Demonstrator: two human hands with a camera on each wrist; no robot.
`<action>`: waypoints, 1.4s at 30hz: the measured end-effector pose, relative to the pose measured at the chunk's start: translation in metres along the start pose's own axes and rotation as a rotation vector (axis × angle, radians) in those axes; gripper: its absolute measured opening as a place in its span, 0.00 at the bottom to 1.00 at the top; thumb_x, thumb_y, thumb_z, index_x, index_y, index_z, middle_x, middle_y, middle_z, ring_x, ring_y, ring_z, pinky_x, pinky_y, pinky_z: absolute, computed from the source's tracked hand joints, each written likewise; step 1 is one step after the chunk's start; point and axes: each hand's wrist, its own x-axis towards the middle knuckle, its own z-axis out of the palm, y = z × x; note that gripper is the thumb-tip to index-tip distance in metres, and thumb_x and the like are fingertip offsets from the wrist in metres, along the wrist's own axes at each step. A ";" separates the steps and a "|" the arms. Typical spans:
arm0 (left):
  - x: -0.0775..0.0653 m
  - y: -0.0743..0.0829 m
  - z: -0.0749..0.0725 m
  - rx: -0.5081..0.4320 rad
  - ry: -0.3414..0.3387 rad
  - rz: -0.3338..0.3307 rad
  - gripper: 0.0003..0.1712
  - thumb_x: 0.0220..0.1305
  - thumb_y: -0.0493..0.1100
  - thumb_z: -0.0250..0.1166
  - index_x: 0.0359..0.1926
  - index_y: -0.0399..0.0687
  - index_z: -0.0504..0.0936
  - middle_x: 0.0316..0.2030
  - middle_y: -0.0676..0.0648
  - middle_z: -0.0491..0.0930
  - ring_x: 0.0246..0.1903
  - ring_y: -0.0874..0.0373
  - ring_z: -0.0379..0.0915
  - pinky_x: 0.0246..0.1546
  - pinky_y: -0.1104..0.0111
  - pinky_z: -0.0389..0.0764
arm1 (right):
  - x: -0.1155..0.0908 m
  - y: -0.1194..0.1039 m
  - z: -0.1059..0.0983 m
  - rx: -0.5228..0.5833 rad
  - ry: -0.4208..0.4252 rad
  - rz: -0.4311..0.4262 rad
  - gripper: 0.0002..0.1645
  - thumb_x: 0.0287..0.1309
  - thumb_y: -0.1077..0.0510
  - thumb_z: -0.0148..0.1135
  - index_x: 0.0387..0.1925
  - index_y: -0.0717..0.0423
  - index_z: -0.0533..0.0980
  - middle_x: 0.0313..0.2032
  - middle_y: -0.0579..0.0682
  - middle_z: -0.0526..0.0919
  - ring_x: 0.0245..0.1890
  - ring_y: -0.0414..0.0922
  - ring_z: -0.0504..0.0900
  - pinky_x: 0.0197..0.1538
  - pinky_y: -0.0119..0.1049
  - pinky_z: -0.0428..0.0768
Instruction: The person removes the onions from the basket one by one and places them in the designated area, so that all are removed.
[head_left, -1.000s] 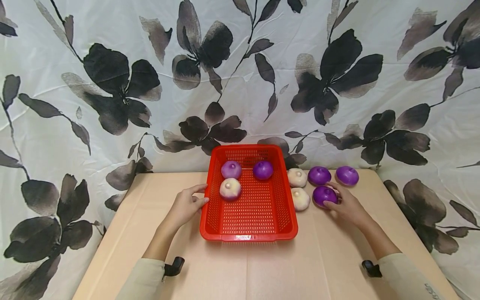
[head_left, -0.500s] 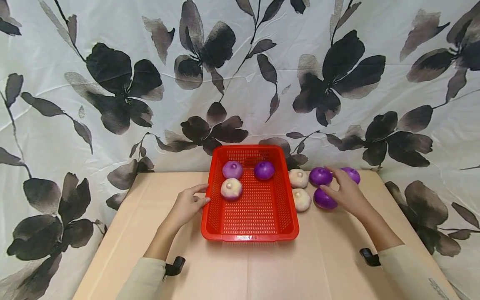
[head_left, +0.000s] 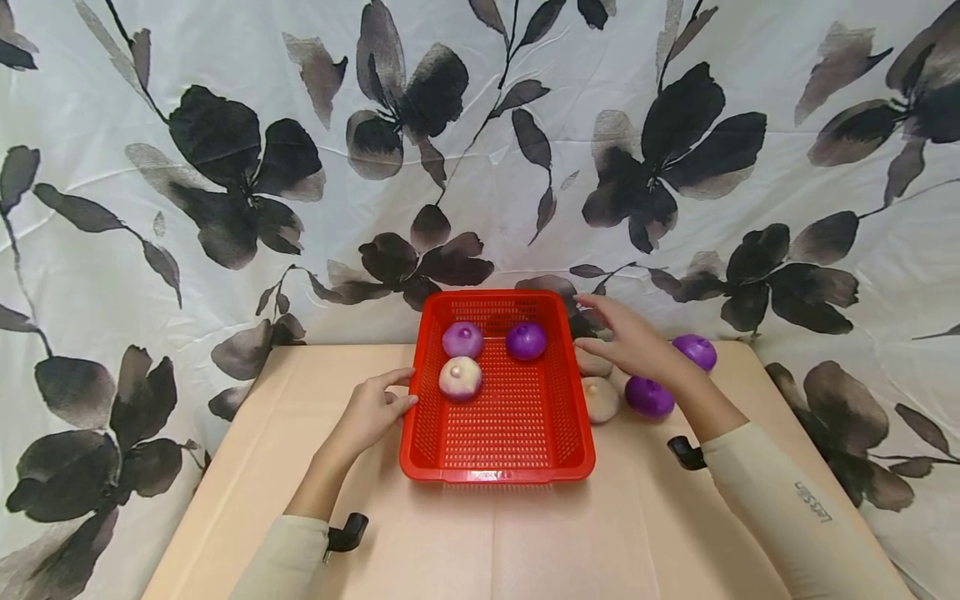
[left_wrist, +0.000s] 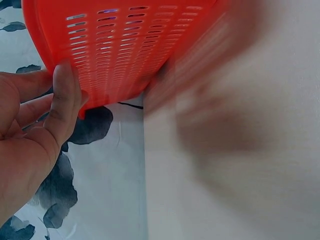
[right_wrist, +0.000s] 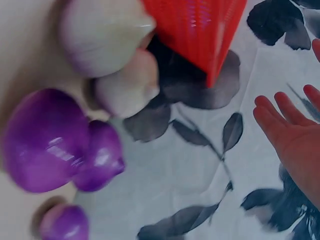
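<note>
In the head view my left hand holds the left rim of a red perforated plastic basket. The left wrist view has its thumb and fingers at the basket's edge. My right hand is raised beside the basket's right rim, over the onions, fingers extended, holding nothing. Inside the basket are two purple onions, one pale and one darker, plus a whitish onion. To its right lie whitish onions and purple onions, one hidden by my right hand but visible in the right wrist view.
The beige table ends at the back against a white cloth printed with dark flowers. Another purple onion lies near the table's back right corner. The basket's far end reaches over the back edge.
My right hand has moved from the purple onions, left and upward, to beside the basket's right rim. It carries nothing. The left hand and basket stay where they were.
</note>
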 end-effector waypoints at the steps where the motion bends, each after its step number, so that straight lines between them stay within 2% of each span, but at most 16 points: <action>1: 0.000 0.000 0.000 -0.002 0.000 -0.002 0.31 0.67 0.31 0.67 0.70 0.35 0.73 0.58 0.32 0.81 0.22 0.57 0.82 0.30 0.50 0.87 | 0.006 -0.004 0.001 0.012 -0.017 -0.004 0.44 0.67 0.52 0.69 0.77 0.56 0.60 0.74 0.60 0.67 0.68 0.63 0.72 0.69 0.63 0.72; 6: -0.002 -0.001 -0.001 -0.007 -0.010 -0.009 0.31 0.67 0.31 0.68 0.70 0.34 0.72 0.58 0.32 0.81 0.22 0.57 0.83 0.30 0.50 0.87 | 0.030 -0.019 0.012 0.078 -0.088 -0.014 0.43 0.66 0.52 0.70 0.76 0.56 0.62 0.71 0.59 0.72 0.68 0.61 0.75 0.70 0.59 0.72; 9: -0.003 0.000 -0.002 -0.002 -0.006 -0.013 0.31 0.67 0.32 0.68 0.70 0.35 0.73 0.58 0.33 0.81 0.22 0.56 0.83 0.30 0.50 0.87 | 0.044 -0.025 0.022 0.049 -0.136 0.002 0.43 0.65 0.50 0.70 0.75 0.55 0.64 0.70 0.59 0.73 0.68 0.61 0.75 0.69 0.60 0.73; 13: -0.003 0.001 -0.003 0.006 -0.004 -0.016 0.31 0.66 0.32 0.68 0.70 0.35 0.73 0.58 0.33 0.81 0.22 0.56 0.83 0.29 0.52 0.87 | 0.062 -0.035 0.035 -0.006 -0.249 0.005 0.41 0.65 0.48 0.69 0.74 0.54 0.65 0.69 0.60 0.75 0.67 0.62 0.76 0.68 0.59 0.75; 18: -0.002 0.001 -0.004 0.013 0.000 -0.007 0.31 0.66 0.31 0.68 0.69 0.35 0.73 0.57 0.33 0.81 0.21 0.54 0.82 0.27 0.53 0.86 | 0.082 -0.049 0.048 -0.005 -0.353 0.007 0.39 0.63 0.49 0.70 0.71 0.55 0.68 0.67 0.61 0.77 0.65 0.60 0.79 0.67 0.54 0.78; 23: -0.001 -0.001 -0.002 -0.010 0.000 -0.003 0.31 0.66 0.31 0.68 0.69 0.34 0.73 0.58 0.32 0.81 0.21 0.55 0.82 0.29 0.51 0.87 | 0.098 -0.049 0.066 0.060 -0.394 0.024 0.37 0.62 0.50 0.71 0.69 0.56 0.69 0.67 0.63 0.75 0.67 0.62 0.77 0.69 0.53 0.76; 25: 0.000 0.000 -0.001 -0.011 -0.001 0.000 0.31 0.67 0.31 0.68 0.70 0.34 0.73 0.58 0.32 0.81 0.21 0.53 0.82 0.27 0.55 0.86 | 0.102 -0.046 0.075 0.087 -0.404 0.023 0.36 0.62 0.52 0.71 0.68 0.57 0.70 0.67 0.64 0.75 0.68 0.62 0.75 0.70 0.53 0.75; 30: 0.000 0.001 -0.001 0.001 0.000 0.004 0.31 0.67 0.31 0.67 0.70 0.34 0.73 0.58 0.32 0.81 0.24 0.40 0.83 0.23 0.64 0.82 | 0.109 -0.043 0.096 0.102 -0.425 -0.011 0.37 0.62 0.56 0.71 0.69 0.61 0.70 0.68 0.64 0.75 0.69 0.61 0.74 0.71 0.53 0.74; 33: 0.000 0.002 -0.002 0.003 0.004 0.000 0.31 0.66 0.32 0.68 0.69 0.34 0.73 0.57 0.32 0.81 0.26 0.36 0.83 0.23 0.64 0.82 | 0.110 -0.044 0.106 0.105 -0.433 -0.023 0.38 0.61 0.56 0.72 0.70 0.62 0.70 0.69 0.62 0.75 0.70 0.59 0.74 0.71 0.52 0.74; 38: 0.000 0.003 -0.002 0.009 0.006 0.001 0.31 0.66 0.32 0.68 0.69 0.34 0.73 0.57 0.32 0.81 0.24 0.42 0.84 0.24 0.64 0.83 | 0.111 -0.046 0.122 0.137 -0.457 -0.001 0.38 0.61 0.56 0.72 0.71 0.58 0.70 0.68 0.58 0.76 0.69 0.57 0.75 0.68 0.51 0.77; 42: 0.000 0.002 -0.001 0.002 0.001 -0.001 0.31 0.67 0.32 0.68 0.70 0.35 0.73 0.58 0.33 0.81 0.22 0.48 0.83 0.23 0.68 0.81 | 0.110 -0.044 0.135 0.137 -0.470 0.027 0.38 0.63 0.56 0.72 0.72 0.56 0.70 0.69 0.55 0.76 0.69 0.55 0.75 0.70 0.50 0.76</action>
